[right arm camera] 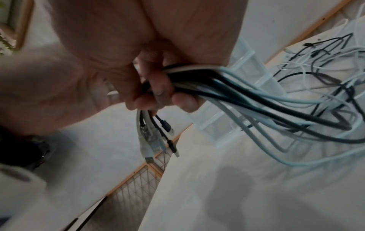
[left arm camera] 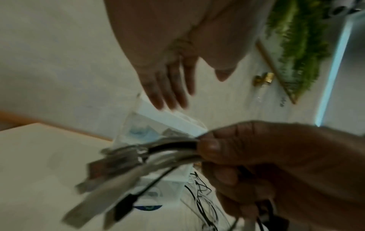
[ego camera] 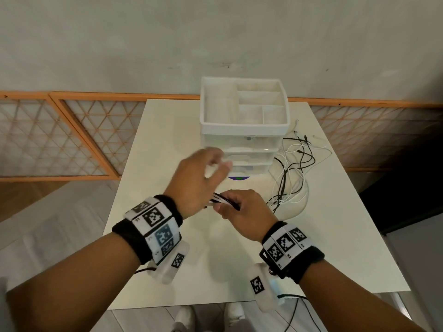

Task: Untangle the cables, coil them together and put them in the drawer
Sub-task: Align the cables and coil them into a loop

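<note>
Now: right hand (ego camera: 242,212) clamps cables (right arm camera: 247,93) near plugs; left hand (ego camera: 199,178) open, fingers (left arm camera: 169,93) relaxed. Wrap even loops, keep grip firm.

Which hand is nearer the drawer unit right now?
The left. The left hand is raised right in front of the drawer unit, fingers open. The right hand is lower and nearer the person, gripping the cable bundle.

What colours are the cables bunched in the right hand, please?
Black and white cables, clearest in the right wrist view, gripped by the right hand.
</note>
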